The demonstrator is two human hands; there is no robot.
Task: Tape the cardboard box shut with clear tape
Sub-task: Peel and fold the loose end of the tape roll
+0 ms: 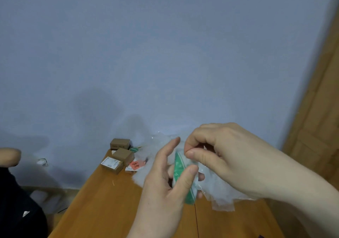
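A roll of clear tape (180, 173) with a green core is held upright above the wooden table (102, 201). My left hand (165, 188) grips the roll, thumb pressed on its front face. My right hand (220, 157) pinches at the top of the roll with thumb and forefinger; whether a tape end is between them I cannot tell. Three small cardboard boxes lie at the table's far left corner: one by the wall (119, 143), one in the middle (123, 156), and one with a white label (111, 164).
Crumpled clear plastic wrap (218, 190) lies under and behind my hands. A red paper slip (136, 165) and a second green tape roll (134, 149) sit beside the boxes. A blue wall stands behind the table, a wooden door frame (319, 127) at right.
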